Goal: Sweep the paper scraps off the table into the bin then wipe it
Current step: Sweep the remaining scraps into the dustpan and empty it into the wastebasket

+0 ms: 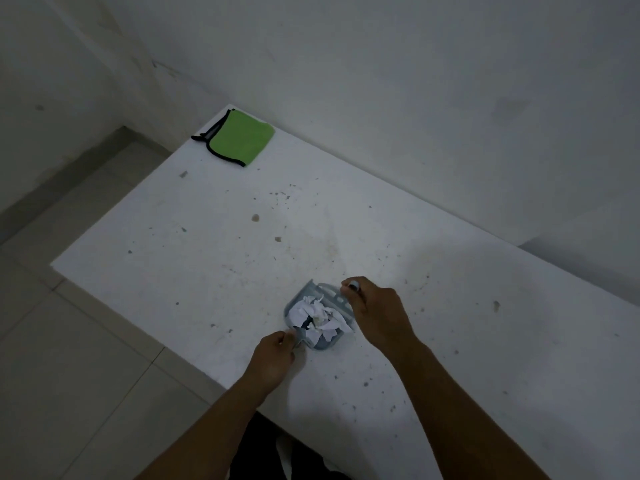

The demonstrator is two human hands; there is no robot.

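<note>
My left fingers (282, 341) pinch the dustpan (313, 318) handle to steady it while my right fingers (353, 289) grasp a small brush, hemming the paper scraps (318, 317) heaped between them for the bin, unseen

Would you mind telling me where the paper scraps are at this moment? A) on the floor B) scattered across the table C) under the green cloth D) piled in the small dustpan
D: the white scraps sit heaped in the grey dustpan between the two hands, far from the cloth in the corner.
</note>
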